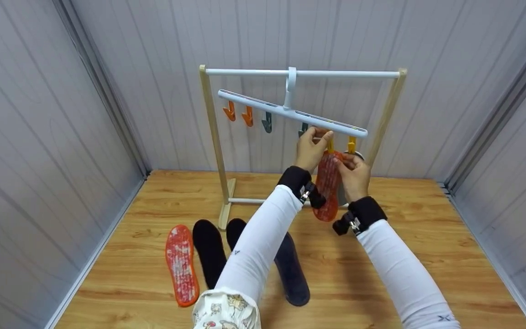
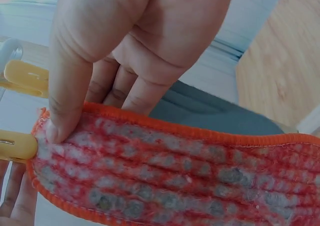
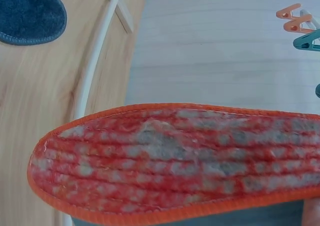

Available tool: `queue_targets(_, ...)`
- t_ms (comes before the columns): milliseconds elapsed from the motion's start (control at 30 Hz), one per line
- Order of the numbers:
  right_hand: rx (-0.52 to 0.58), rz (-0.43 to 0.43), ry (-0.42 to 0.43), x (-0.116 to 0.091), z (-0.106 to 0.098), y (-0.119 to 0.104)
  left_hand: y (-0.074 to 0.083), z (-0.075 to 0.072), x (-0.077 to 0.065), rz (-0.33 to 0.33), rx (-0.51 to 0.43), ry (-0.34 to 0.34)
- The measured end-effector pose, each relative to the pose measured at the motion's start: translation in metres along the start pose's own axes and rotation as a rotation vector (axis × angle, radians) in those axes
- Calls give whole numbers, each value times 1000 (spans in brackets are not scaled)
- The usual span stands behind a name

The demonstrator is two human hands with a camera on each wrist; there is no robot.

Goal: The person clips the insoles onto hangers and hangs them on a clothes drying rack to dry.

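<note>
A red insole (image 1: 327,187) with an orange edge hangs lengthwise below the right end of a white hanger (image 1: 292,115). My left hand (image 1: 311,148) pinches the yellow clip (image 1: 330,145) at the insole's top end; its fingers show behind that clip in the left wrist view. With the thumb on the front and fingers behind, my right hand (image 1: 355,176) grips the insole's upper right edge. Another yellow clip (image 1: 351,145) is just right of it. A grey-blue insole (image 2: 215,116) hangs behind the red one, largely covered by it.
The hanger tilts down to the right on the rack's white bar (image 1: 349,74). Orange clips (image 1: 247,116) and dark green clips (image 1: 267,122) hang along it. On the wooden table lie a red insole (image 1: 182,265), black insoles (image 1: 209,251) and a dark grey insole (image 1: 291,274), partly under my left arm.
</note>
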State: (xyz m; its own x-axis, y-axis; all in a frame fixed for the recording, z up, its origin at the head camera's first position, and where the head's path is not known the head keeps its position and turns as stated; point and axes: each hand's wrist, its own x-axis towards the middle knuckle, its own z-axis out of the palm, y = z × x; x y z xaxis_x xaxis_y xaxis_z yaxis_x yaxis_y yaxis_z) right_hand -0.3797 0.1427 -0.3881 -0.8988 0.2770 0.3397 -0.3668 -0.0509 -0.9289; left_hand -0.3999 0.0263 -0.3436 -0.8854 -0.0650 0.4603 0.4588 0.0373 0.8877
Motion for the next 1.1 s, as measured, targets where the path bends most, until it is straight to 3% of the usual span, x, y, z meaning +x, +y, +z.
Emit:
queue_targets(267, 185, 0, 114, 0, 6, 5, -3, 1, 2, -4, -25, 12)
queue_targets(433, 291, 42, 125, 0, 8, 7, -3, 1, 1, -11, -8, 20)
queue_targets(767, 395, 100, 131, 0, 13, 5, -2, 0, 2, -32, -17, 14)
queue_targets(967, 536, 163, 134, 2, 17, 5, -3, -1, 4, -31, -9, 25)
queue_targets(1100, 544, 173, 141, 3, 17, 6, -2, -1, 2, -35, -2, 29)
